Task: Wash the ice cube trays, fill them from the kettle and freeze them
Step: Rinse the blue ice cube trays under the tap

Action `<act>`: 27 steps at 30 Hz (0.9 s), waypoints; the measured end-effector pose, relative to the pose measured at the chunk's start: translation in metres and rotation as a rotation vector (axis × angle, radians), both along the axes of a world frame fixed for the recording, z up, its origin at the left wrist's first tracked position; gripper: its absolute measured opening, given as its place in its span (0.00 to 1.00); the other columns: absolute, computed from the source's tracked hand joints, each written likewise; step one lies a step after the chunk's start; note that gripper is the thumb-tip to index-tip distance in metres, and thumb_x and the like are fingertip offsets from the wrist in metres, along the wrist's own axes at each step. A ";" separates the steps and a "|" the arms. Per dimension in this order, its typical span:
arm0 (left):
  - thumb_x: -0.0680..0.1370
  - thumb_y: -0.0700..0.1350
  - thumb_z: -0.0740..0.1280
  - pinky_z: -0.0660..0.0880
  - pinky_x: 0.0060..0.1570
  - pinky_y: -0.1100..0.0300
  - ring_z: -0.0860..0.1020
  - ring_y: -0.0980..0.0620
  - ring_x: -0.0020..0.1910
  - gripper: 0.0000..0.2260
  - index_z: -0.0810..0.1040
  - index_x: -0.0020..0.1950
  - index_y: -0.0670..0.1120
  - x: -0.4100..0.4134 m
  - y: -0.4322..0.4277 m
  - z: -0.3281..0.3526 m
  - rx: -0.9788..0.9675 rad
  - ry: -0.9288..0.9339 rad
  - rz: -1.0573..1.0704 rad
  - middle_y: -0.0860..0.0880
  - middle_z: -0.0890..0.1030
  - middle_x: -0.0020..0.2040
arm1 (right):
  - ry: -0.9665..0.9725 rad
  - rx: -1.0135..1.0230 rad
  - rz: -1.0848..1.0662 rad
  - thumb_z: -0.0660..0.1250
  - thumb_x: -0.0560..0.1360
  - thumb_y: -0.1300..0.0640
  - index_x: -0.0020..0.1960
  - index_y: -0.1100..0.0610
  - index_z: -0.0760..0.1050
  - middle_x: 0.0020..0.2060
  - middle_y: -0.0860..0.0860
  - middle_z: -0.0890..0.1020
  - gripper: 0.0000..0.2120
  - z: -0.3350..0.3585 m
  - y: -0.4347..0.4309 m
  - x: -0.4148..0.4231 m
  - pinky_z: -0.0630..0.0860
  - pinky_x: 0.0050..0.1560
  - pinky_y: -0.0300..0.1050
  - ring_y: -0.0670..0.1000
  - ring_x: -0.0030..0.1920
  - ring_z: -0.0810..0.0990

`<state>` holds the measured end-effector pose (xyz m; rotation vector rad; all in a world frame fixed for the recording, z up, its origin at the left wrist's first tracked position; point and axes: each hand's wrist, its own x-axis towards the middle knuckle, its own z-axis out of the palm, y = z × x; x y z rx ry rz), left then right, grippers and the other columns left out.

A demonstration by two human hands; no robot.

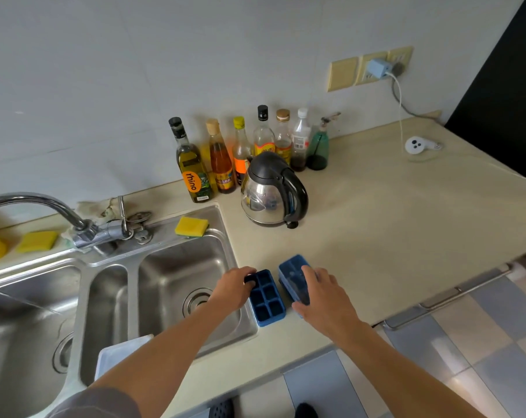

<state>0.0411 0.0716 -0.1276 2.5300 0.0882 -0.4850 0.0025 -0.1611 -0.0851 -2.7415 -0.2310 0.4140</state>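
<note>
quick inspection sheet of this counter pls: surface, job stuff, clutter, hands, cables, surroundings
surface: beige countertop, steel sink set in at its left.
job's things: two blue trays side by side near the front edge; left tray shows open cells, right tray looks covered; kettle behind them.
clutter: bottles along the wall, yellow sponge on the sink rim.
hands: left hand grips the left tray's far end; right hand holds the right tray.
cables: white cable runs from a wall charger to a round white device.
surroundings: pale wall, tiled floor.
</note>
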 end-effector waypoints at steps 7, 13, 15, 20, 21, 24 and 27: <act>0.83 0.52 0.63 0.74 0.54 0.60 0.79 0.52 0.56 0.17 0.77 0.70 0.47 0.001 0.027 0.013 -0.245 0.026 0.155 0.48 0.81 0.62 | -0.061 0.288 -0.224 0.72 0.75 0.47 0.71 0.51 0.69 0.58 0.49 0.74 0.28 0.030 0.035 0.020 0.73 0.53 0.42 0.50 0.56 0.75; 0.83 0.60 0.59 0.80 0.49 0.54 0.83 0.50 0.48 0.21 0.80 0.61 0.45 -0.003 0.075 0.048 -0.828 0.127 0.404 0.41 0.83 0.55 | -0.073 0.464 -0.177 0.73 0.74 0.44 0.71 0.48 0.71 0.60 0.47 0.75 0.28 0.062 0.124 0.037 0.75 0.56 0.42 0.47 0.59 0.76; 0.82 0.66 0.55 0.79 0.52 0.51 0.83 0.48 0.50 0.26 0.81 0.61 0.47 -0.006 0.100 0.057 -0.961 0.175 0.446 0.43 0.85 0.55 | -0.040 0.471 -0.140 0.73 0.74 0.45 0.71 0.50 0.71 0.61 0.48 0.77 0.29 0.067 0.161 0.039 0.76 0.61 0.47 0.48 0.60 0.77; 0.77 0.71 0.54 0.78 0.61 0.42 0.82 0.40 0.59 0.32 0.80 0.64 0.49 -0.016 0.161 0.064 -1.212 0.169 0.643 0.41 0.85 0.58 | 0.015 0.542 -0.041 0.74 0.71 0.45 0.68 0.50 0.74 0.60 0.47 0.80 0.27 0.070 0.245 0.035 0.78 0.51 0.38 0.44 0.54 0.79; 0.76 0.71 0.53 0.80 0.57 0.45 0.82 0.40 0.59 0.33 0.79 0.66 0.50 -0.020 0.174 0.064 -1.256 0.152 0.681 0.40 0.85 0.58 | 0.023 0.554 -0.023 0.74 0.71 0.45 0.68 0.50 0.74 0.59 0.48 0.79 0.28 0.070 0.263 0.033 0.79 0.51 0.39 0.44 0.53 0.80; 0.80 0.70 0.49 0.80 0.55 0.46 0.83 0.42 0.59 0.31 0.77 0.68 0.50 -0.031 0.221 0.064 -1.336 0.092 0.755 0.40 0.84 0.60 | 0.056 0.583 0.053 0.73 0.70 0.45 0.69 0.51 0.74 0.58 0.48 0.80 0.29 0.068 0.317 0.029 0.82 0.49 0.41 0.44 0.53 0.80; 0.78 0.72 0.50 0.78 0.57 0.42 0.84 0.42 0.57 0.33 0.80 0.64 0.51 -0.045 0.260 0.061 -1.357 0.029 0.835 0.40 0.85 0.58 | 0.087 0.588 0.141 0.73 0.70 0.43 0.70 0.50 0.74 0.59 0.47 0.80 0.30 0.067 0.362 0.024 0.79 0.46 0.35 0.44 0.54 0.80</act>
